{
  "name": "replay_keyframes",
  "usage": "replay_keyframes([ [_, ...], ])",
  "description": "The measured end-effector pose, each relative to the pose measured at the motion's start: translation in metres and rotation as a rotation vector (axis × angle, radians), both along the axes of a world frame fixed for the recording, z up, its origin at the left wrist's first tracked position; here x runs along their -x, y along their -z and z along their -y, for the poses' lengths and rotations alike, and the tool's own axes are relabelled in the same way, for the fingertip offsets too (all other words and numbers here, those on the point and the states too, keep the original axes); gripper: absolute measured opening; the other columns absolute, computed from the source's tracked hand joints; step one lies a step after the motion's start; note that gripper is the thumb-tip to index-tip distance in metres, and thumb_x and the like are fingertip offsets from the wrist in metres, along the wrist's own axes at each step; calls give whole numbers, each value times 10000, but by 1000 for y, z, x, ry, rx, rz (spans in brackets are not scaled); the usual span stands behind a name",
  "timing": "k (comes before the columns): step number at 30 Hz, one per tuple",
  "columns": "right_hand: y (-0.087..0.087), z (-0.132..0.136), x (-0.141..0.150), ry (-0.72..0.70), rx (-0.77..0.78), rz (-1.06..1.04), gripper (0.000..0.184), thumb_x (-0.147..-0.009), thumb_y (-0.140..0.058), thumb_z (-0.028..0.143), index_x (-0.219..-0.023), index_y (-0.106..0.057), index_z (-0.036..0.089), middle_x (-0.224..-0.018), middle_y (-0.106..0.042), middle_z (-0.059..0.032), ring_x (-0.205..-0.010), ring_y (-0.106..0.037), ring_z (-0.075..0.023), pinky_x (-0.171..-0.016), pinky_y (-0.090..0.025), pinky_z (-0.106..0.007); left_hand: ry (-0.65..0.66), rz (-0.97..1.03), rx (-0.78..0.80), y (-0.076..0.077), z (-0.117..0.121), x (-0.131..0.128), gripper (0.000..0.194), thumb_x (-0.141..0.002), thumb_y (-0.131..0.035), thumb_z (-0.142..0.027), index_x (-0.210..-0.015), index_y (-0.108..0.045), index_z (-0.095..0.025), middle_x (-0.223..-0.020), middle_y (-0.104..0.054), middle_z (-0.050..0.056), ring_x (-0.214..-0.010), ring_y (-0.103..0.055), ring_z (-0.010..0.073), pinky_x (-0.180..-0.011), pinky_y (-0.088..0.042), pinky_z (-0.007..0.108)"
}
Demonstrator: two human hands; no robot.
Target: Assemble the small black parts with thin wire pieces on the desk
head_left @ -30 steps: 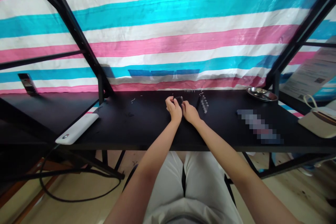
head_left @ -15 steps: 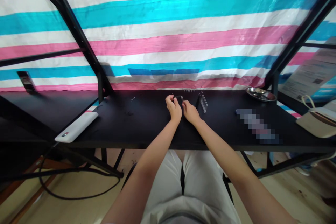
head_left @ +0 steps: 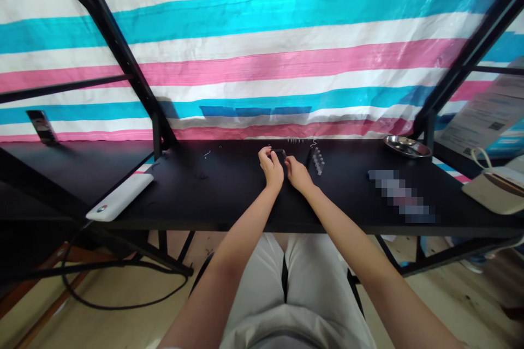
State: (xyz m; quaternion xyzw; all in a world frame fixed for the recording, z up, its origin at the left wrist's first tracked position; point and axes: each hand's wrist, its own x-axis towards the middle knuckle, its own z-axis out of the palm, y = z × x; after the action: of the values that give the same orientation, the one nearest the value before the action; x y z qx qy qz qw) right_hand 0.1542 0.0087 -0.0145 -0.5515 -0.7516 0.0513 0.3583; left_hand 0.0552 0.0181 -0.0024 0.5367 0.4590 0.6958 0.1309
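On the black table (head_left: pixel 213 196), seen from the head camera, we listed the following. Item, one left hand (head_left: pixel 273 170), bare, its thumb and fingers curled and clamped on a small dark piece (head_left: pixel 277 150); its exact make was too small for us to tell. Item, one right hand (head_left: pixel 298 173), bare, its fingers bunched together at the right end of that piece; whether they gripped it or merely touched it, we could not tell. We placed the piece between the two hands, toward the back of the table and midway along its length. Just right of the right hand we counted in a cluster of small clear pieces (head_left: pixel 318 161), set in rows, with a black bar (head_left: pixel 309 158) close along its left side. Behind these we noted a row of small pale bits (head_left: pixel 295 140) and a curled white strand (head_left: pixel 314 143); left of the hands lay a white scrap (head_left: pixel 207 154). Farther right we entered a shiny metal dish (head_left: pixel 407 146) near the back edge, a blurred-out item (head_left: pixel 401 196) before it, and a beige pouch (head_left: pixel 493 191) with a loop. At the left end we registered a long white case (head_left: pixel 120 197), lying aslant with a round emblem. Behind everything we recorded a striped sheet (head_left: pixel 286 65) in pink, white and blue.
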Motion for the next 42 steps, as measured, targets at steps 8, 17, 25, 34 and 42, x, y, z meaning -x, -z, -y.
replay_keyframes([
  [8,4,-3,-1,-18,-77,-53,255,-918,-293,248,-1023,-510,165,-905,-649,-113,-739,-626,-209,-636,-427,-281,2,37,-28,1,-1,0,168,-902,-359,-275,-1018,-436,-181,-1064,-507,102,-980,-495,163,-917,-375,335],
  [17,4,-3,-3,-38,-115,-31,245,-908,-309,216,-1027,-517,165,-911,-647,-110,-759,-620,-201,-649,-431,-278,18,35,-16,0,-1,1,185,-905,-351,-270,-1036,-444,-177,-1081,-506,103,-965,-507,156,-905,-395,319],
  [25,4,-2,-4,-42,-118,-20,247,-910,-306,216,-1031,-514,158,-903,-645,-117,-761,-621,-207,-648,-433,-284,54,-81,-21,-6,6,0,284,-910,-337,-266,-1156,-452,-184,-1147,-519,115,-968,-534,163,-912,-393,340],
  [34,2,0,-3,-41,-96,-93,266,-909,-307,255,-1048,-512,156,-920,-655,-129,-769,-634,-223,-655,-449,-300,40,-290,-61,-10,13,-1,310,-917,-298,-258,-1098,-543,-200,-1158,-554,98,-1114,-494,187,-949,-358,366],
  [42,1,-1,-2,-42,-99,-274,287,-888,-371,302,-1100,-500,159,-900,-663,-111,-759,-633,-215,-688,-464,-322,45,-255,-39,-9,11,0,236,-906,-325,-231,-984,-543,-186,-1072,-577,89,-1027,-528,174,-906,-377,351],
])
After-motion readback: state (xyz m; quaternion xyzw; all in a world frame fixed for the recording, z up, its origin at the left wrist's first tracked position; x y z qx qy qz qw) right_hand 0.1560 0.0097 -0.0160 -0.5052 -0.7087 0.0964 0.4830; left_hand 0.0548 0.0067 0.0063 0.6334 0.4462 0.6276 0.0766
